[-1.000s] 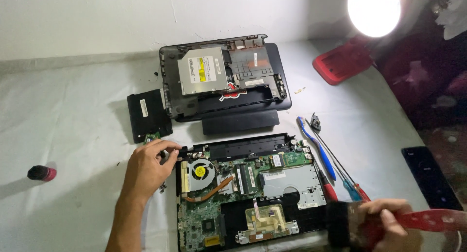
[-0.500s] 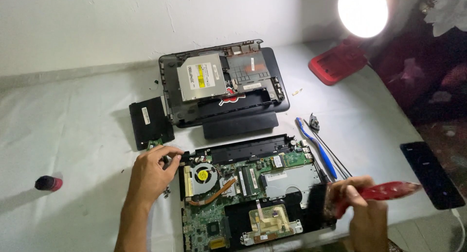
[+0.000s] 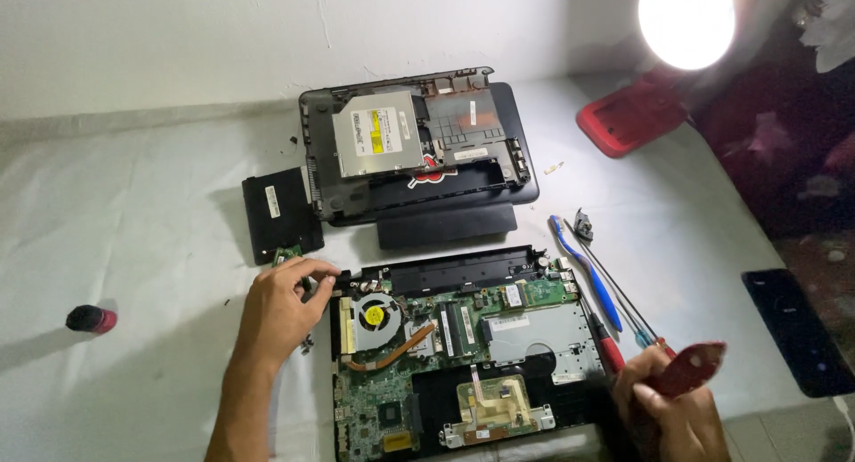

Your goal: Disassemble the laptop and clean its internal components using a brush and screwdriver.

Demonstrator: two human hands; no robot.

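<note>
Left hand [image 3: 280, 306] pinches the laptop [image 3: 454, 355] corner, seemingly a small part; steady it there. Right hand [image 3: 672, 408] clenches a red tool [image 3: 690, 368].

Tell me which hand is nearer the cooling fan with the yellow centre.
Left. The left hand rests at the board's upper left corner, just left of the fan; the right hand, holding a red tool, is far off at the lower right.

At twelve o'clock I see a black laptop shell [image 3: 445, 204] with a silver drive [image 3: 378, 143]. Below, a green circuit board [image 3: 383, 408], its fan hub [image 3: 374, 316] yellow. At three o'clock, a blue toothbrush [image 3: 588, 273]; at nine, a red-black cap [image 3: 91, 319].
</note>
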